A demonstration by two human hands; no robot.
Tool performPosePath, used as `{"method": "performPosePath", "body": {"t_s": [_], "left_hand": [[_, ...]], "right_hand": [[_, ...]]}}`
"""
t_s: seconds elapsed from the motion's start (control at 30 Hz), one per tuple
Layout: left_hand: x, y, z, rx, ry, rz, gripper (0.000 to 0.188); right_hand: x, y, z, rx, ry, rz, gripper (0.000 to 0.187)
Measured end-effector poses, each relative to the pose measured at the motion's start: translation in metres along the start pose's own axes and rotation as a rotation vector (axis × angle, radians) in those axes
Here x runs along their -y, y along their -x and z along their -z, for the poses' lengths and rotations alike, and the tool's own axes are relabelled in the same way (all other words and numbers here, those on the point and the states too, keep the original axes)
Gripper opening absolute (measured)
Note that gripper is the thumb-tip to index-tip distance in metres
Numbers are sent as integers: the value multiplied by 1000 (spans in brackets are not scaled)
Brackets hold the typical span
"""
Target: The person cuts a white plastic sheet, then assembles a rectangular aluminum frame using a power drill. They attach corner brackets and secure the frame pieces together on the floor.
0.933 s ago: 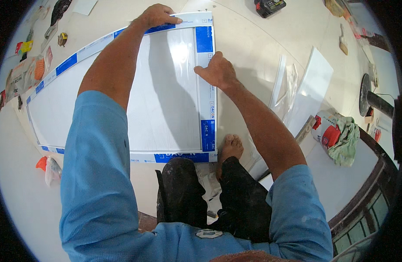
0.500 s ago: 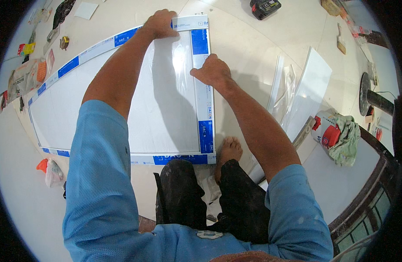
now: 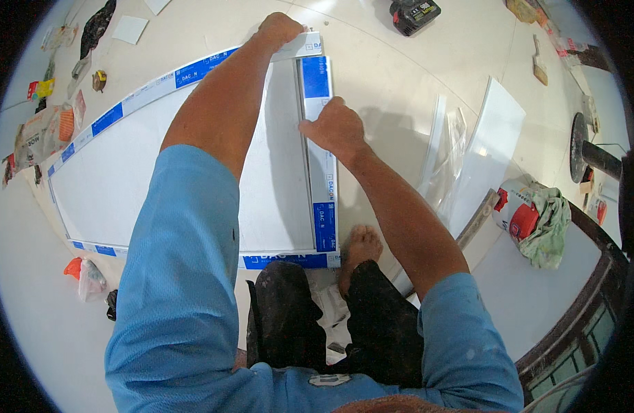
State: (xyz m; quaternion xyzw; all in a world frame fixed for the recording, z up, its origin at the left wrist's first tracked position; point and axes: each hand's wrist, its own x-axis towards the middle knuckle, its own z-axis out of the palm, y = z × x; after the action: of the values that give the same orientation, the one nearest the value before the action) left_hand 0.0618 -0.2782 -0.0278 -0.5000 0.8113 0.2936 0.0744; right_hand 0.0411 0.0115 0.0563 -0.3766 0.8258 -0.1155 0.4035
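Note:
A large white panel lies flat before me, edged by frame bars in blue-and-white protective film. My left hand is closed over the far frame bar, close to its right end; its fingertips are partly hidden. My right hand grips the right frame bar, with the thumb at the inner edge and the fingers bent at the outer side. At the far right corner the two bars meet, the far one's end lying slightly left of the right bar's outer edge. The near bar runs just in front of my knees.
Beyond the frame lies a black battery pack. To the right are white strips, clear plastic film, a brush and a bucket with a green cloth. A tape measure and bags lie left.
My left hand has slid to the right along the far bar toward the corner. That bar's end has shifted slightly left relative to the right bar. My right hand keeps its grip.

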Motion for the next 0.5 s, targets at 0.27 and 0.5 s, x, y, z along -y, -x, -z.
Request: {"method": "performPosePath", "body": {"t_s": [0.27, 0.5], "left_hand": [[16, -12, -12, -79, 14, 14, 59], [18, -18, -18, -46, 90, 111, 63]], "right_hand": [[-32, -22, 35, -107, 163, -136, 83], [-73, -71, 84, -230, 123, -193, 92]]}}
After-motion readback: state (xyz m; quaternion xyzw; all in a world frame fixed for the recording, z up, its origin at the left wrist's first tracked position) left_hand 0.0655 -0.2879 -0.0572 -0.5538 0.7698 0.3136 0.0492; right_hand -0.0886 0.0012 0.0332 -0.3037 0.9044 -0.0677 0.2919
